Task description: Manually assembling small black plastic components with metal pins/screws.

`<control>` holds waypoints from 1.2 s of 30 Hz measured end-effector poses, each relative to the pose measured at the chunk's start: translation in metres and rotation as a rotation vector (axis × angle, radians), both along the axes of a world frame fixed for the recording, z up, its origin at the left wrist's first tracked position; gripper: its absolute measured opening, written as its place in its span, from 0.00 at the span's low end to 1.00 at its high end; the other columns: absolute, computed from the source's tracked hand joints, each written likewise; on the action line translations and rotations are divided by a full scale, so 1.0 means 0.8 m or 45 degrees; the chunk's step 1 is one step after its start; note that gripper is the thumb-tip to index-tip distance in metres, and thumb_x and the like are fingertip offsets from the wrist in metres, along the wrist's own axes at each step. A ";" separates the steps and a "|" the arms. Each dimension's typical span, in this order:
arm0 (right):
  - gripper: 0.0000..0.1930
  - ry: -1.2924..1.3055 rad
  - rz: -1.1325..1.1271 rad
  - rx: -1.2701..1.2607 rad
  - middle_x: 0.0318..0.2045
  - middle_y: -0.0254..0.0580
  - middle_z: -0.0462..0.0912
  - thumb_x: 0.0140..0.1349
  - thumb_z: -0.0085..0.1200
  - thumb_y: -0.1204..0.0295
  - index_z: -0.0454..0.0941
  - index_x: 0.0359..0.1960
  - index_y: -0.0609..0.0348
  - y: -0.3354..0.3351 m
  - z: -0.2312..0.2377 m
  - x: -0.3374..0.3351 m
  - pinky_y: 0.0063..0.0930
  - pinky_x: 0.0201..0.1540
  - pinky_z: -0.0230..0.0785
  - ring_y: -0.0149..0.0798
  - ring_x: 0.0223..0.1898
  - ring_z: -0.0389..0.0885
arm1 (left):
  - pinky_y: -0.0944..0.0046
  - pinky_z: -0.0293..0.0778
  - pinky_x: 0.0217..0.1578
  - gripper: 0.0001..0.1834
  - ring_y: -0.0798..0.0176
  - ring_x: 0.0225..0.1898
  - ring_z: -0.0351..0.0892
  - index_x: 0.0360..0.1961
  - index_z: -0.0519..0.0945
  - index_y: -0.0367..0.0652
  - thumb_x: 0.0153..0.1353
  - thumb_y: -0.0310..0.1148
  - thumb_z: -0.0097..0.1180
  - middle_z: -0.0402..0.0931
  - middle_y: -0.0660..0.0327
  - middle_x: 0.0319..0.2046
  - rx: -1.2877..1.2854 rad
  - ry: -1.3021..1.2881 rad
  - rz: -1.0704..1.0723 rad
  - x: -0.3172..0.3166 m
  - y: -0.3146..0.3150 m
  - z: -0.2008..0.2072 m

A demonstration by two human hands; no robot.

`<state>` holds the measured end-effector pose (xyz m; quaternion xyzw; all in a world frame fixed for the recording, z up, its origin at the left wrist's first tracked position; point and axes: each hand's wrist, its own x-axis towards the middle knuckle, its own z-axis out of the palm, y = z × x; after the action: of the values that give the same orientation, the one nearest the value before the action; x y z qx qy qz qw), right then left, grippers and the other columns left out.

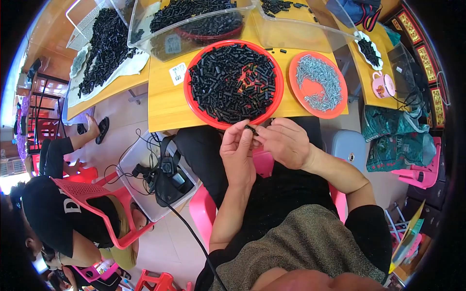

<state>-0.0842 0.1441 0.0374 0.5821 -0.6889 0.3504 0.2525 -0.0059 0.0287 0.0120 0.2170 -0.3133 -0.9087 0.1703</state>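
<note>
My left hand pinches a small black plastic piece between thumb and fingers, just off the table's near edge. My right hand meets it from the other side, fingers pressed together at the piece; whether they hold a screw or only the piece is hidden. Right beyond my hands stands a red round basin heaped with short black tube-like plastic parts. To its right lies an orange-red oval plate with many small silvery screws spread in a curve.
Clear plastic bins with more black parts stand behind the basin on the yellow table. At left, another table carries a pile of black parts. A white tub with cables sits on the floor; a person sits at lower left.
</note>
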 end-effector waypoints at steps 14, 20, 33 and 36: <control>0.25 -0.331 -0.010 0.450 0.40 0.37 0.74 0.41 0.67 0.64 0.77 0.44 0.56 0.005 0.057 -0.041 0.36 0.43 0.65 0.42 0.41 0.74 | 0.79 0.69 0.27 0.12 0.77 0.26 0.73 0.45 0.74 0.39 0.59 0.23 0.56 0.77 0.65 0.32 0.105 0.057 -0.332 -0.002 -0.018 -0.005; 0.23 -0.295 0.189 0.577 0.38 0.38 0.74 0.43 0.66 0.63 0.76 0.40 0.58 0.009 0.064 -0.047 0.37 0.46 0.65 0.42 0.41 0.74 | 0.78 0.68 0.28 0.08 0.77 0.27 0.71 0.41 0.75 0.40 0.61 0.26 0.55 0.76 0.66 0.30 0.076 -0.011 -0.475 -0.002 -0.018 0.007; 0.18 -0.030 0.164 1.164 0.23 0.41 0.73 0.55 0.55 0.56 0.69 0.26 0.59 0.012 0.081 -0.046 0.33 0.30 0.68 0.40 0.27 0.76 | 0.75 0.66 0.35 0.08 0.75 0.31 0.70 0.36 0.80 0.35 0.63 0.29 0.52 0.76 0.67 0.30 -0.140 0.051 -0.734 0.005 -0.012 -0.008; 0.19 -0.162 0.237 1.225 0.20 0.45 0.75 0.54 0.55 0.57 0.68 0.25 0.62 0.007 0.088 -0.050 0.36 0.25 0.71 0.45 0.22 0.78 | 0.74 0.67 0.35 0.09 0.75 0.31 0.71 0.37 0.80 0.34 0.63 0.29 0.52 0.77 0.66 0.31 -0.091 0.070 -0.746 0.006 -0.013 -0.007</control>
<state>-0.1242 0.1495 0.1082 0.6691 -0.7318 0.0487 -0.1198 -0.0012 0.0184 0.0066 0.0866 -0.3896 -0.9131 -0.0832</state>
